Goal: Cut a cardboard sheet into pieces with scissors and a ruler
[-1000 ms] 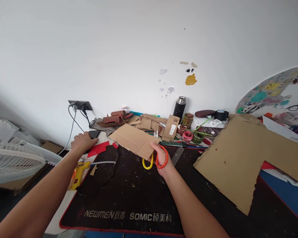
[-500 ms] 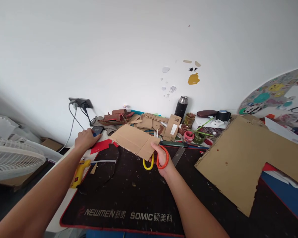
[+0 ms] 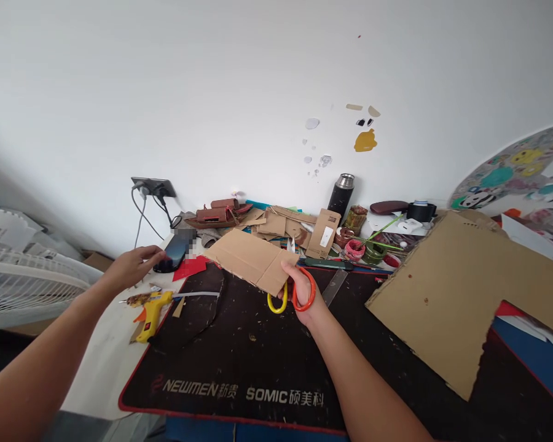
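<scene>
Taking the middle of the black mat (image 3: 249, 350) as the centre of my clock, I am holding a cardboard piece (image 3: 251, 261) at twelve o'clock, raised over the mat's far edge and slanting down toward my right hand (image 3: 304, 288). My right grip is clamping its near right corner, the thumb pressing on the upper face. The same hand is carrying the scissors (image 3: 303, 297) beneath: the red and yellow handle loops are sticking out on my side, and the blade tips are peeking past the cardboard's far edge.

At about eleven o'clock, my left hand (image 3: 136, 265) is reaching to the phone (image 3: 174, 250), its grip unclosed, fingers stretching over the phone's left edge; I cannot tell whether they are touching it. Red paper (image 3: 190, 267) is lying just beside the phone, and the yellow glue gun (image 3: 150, 312) is resting at ten o'clock on the white worktop (image 3: 105, 362), its handle toward the mat.

Farther out, a brown model boat (image 3: 219, 216) is sitting between eleven and twelve, cardboard scraps (image 3: 274, 224) are piling up near twelve, and a dark flask (image 3: 341, 195) is leaning at one. A ruler (image 3: 335, 288) is lying at two, and a large cardboard sheet (image 3: 442, 301) is spreading between two and three.
</scene>
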Tool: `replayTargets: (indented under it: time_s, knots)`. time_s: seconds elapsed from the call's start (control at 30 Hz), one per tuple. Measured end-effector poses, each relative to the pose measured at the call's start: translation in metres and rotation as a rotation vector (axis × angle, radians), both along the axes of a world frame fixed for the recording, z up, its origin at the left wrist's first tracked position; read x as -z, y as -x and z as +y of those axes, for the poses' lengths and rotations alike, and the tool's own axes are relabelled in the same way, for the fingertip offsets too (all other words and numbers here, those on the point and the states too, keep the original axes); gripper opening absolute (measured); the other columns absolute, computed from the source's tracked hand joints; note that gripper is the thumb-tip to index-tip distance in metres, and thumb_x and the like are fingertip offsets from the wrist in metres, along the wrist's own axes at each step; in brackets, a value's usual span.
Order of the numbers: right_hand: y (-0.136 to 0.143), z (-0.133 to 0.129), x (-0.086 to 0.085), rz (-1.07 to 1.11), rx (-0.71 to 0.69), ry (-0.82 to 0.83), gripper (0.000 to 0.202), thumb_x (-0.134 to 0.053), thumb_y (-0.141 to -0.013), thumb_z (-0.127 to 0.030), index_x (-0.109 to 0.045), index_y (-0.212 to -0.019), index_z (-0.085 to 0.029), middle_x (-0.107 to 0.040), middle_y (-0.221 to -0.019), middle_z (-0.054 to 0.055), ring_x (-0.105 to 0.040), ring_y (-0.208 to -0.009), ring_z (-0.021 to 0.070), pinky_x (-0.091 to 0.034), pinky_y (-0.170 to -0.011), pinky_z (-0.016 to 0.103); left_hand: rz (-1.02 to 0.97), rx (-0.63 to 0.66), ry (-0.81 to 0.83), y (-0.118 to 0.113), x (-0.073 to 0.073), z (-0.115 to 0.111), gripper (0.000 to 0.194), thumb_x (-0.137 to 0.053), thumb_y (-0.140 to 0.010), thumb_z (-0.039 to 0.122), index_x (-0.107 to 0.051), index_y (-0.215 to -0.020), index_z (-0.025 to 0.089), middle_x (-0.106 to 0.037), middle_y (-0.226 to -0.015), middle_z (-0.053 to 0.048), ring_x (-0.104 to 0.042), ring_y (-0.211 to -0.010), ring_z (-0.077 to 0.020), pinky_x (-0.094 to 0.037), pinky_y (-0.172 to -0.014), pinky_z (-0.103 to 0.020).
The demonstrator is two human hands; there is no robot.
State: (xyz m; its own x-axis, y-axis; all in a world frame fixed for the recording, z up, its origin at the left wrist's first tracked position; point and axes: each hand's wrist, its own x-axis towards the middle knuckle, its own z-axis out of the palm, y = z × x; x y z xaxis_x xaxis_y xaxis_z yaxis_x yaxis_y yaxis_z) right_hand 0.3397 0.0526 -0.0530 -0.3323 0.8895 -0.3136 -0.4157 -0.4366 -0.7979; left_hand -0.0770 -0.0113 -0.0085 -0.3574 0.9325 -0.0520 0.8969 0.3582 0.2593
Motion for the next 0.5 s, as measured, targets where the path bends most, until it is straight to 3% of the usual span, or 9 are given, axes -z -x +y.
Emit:
replayTargets:
  time_s: [0.17,0.3,0.37,0.43,0.5]
  knots:
    - [0.000,0.001,0.002,-0.011,0.001,-0.007,0.039,-0.090,-0.073,-0.051,-0.070,-0.078,-0.018,-0.065,-0.053,0.000,-0.057,-0.044,0.0150,-0.042,-0.041,0.024,-0.006,0.006,-0.060,-0.002,0.015,0.035,0.052,-0.037,-0.093,0.054,-0.066,-0.117,0.017,-0.071,-0.133,-0.019,-0.062,-0.124,-0.0327,-0.045,-0.109,-0.039]
    - [0.000,0.002,0.003,-0.007,0.014,0.007,0.038,-0.090,-0.073,-0.050,-0.070,-0.078,-0.018,-0.066,-0.055,0.001,-0.057,-0.043,0.0148,-0.042,-0.040,0.025,0.007,-0.030,-0.156,-0.018,0.007,0.056,0.063,-0.032,-0.097,0.049,-0.055,-0.134,0.003,-0.056,-0.148,-0.032,-0.049,-0.142,-0.0390,-0.035,-0.119,-0.048]
    - [0.000,0.002,0.002,-0.013,0.010,0.019,0.038,-0.090,-0.074,-0.050,-0.070,-0.078,-0.018,-0.066,-0.055,0.001,-0.058,-0.044,0.0153,-0.042,-0.040,0.025,0.001,-0.006,-0.191,-0.034,-0.003,0.055,0.063,-0.038,-0.096,0.051,-0.054,-0.137,0.006,-0.053,-0.154,-0.029,-0.045,-0.146,-0.0397,-0.033,-0.121,-0.051]
    - [0.000,0.001,0.001,-0.006,0.013,0.023,0.038,-0.090,-0.073,-0.051,-0.071,-0.079,-0.019,-0.068,-0.058,0.001,-0.060,-0.047,0.0166,-0.042,-0.041,0.025,-0.039,0.054,-0.173,-0.055,-0.013,0.048,0.060,-0.046,-0.093,0.058,-0.062,-0.129,0.013,-0.066,-0.141,-0.022,-0.057,-0.134,-0.0388,-0.041,-0.114,-0.048]
    - [-0.001,0.001,-0.002,0.014,0.041,0.025,0.039,-0.090,-0.072,-0.052,-0.072,-0.082,-0.019,-0.072,-0.064,0.003,-0.064,-0.052,0.0191,-0.042,-0.041,0.026,-0.107,0.122,-0.120,-0.081,-0.021,0.035,0.056,-0.046,-0.093,0.069,-0.072,-0.114,0.024,-0.079,-0.119,-0.010,-0.071,-0.110,-0.0330,-0.053,-0.097,-0.041]
